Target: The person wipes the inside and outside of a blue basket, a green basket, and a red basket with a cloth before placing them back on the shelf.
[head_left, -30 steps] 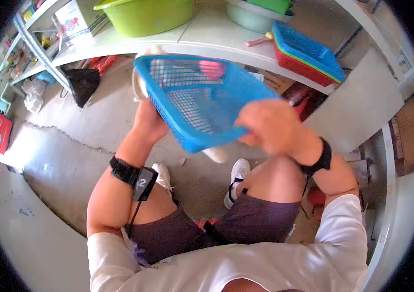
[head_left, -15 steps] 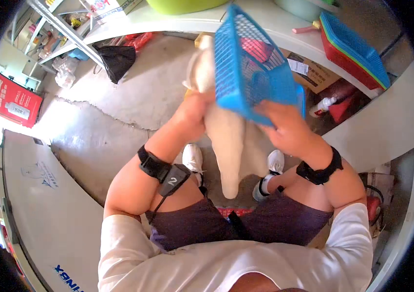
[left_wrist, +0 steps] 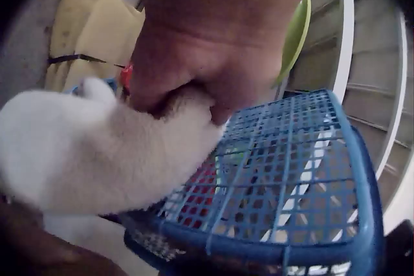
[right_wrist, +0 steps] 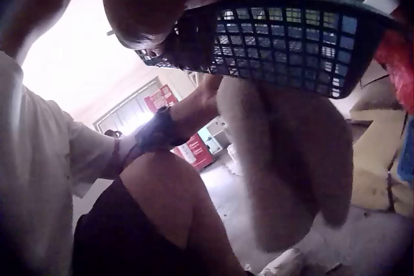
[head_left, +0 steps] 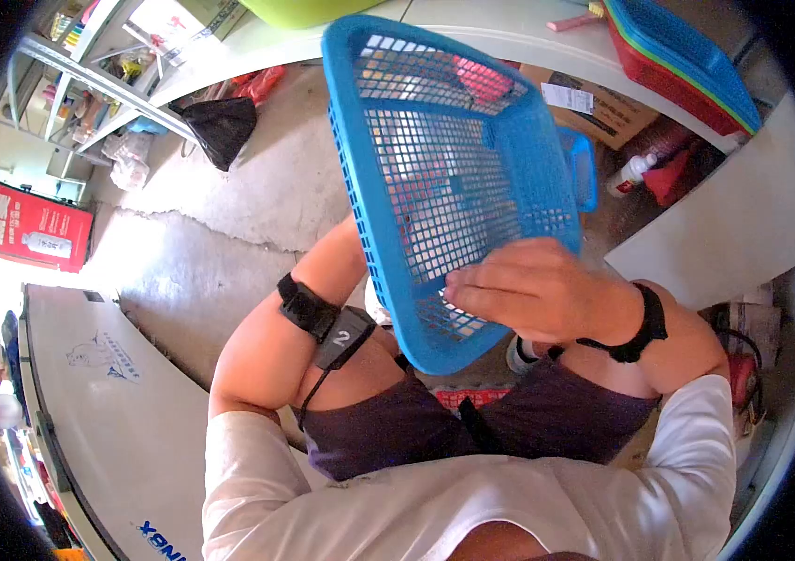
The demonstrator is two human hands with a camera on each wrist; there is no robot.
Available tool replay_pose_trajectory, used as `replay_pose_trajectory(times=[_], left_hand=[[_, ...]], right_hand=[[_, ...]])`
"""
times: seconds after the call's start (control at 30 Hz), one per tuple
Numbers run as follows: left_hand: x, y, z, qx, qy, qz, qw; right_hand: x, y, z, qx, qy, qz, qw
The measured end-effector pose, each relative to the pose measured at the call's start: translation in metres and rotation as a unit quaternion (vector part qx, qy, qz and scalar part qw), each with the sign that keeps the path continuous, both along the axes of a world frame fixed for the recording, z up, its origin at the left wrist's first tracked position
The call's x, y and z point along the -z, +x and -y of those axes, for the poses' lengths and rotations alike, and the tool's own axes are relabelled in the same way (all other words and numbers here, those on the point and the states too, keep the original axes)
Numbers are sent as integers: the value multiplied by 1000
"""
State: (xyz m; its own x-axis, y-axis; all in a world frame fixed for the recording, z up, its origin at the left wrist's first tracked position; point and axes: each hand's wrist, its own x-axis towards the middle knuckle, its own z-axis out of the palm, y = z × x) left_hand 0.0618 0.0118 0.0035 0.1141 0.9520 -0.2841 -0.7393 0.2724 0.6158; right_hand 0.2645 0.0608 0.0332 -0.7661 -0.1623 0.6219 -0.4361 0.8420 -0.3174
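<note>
A blue mesh basket (head_left: 440, 357) is held up before the knees, its open side tilted toward the head. My right hand (head_left: 533, 290) grips it at the near right end, fingers reaching over its edge. Behind the basket my left hand (left_wrist: 200, 62) is hidden in the head view, with only the forearm coming out. In the left wrist view that hand grips a cream plush thing (left_wrist: 97, 146) close beside the basket's mesh. Long soft limbs of the plush hang beneath the basket in the right wrist view.
A white shelf (head_left: 472, 28) runs across the front, bearing a lime-green tub (head_left: 313, 7) and stacked blue, green and red baskets (head_left: 697, 79). Underneath are a cardboard box (head_left: 617, 117) and a white bottle (head_left: 631, 175). A black bag (head_left: 220, 131) hangs at left, above a white chest (head_left: 89, 374).
The basket has swung from roughly level, through standing on its side, to facing the head. The plush, seen hanging between the knees half a second ago, is now behind it.
</note>
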Motion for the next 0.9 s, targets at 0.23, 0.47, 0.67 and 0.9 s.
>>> replay_pose_trajectory(times=[0.23,0.47,0.67,0.9], left_hand=[[-5,-14,5,-64,22,13,998],[-6,-38,24,-128,49,25,990],[1,-9,29,-53,-9,13,998],[3,-42,18,-118,37,-4,992]], right_hand=[[-2,7,7,-36,16,-12,999],[8,8,25,-96,-4,-24,995],[11,3,7,-48,31,-30,998],[12,-3,-35,48,-1,87,995]])
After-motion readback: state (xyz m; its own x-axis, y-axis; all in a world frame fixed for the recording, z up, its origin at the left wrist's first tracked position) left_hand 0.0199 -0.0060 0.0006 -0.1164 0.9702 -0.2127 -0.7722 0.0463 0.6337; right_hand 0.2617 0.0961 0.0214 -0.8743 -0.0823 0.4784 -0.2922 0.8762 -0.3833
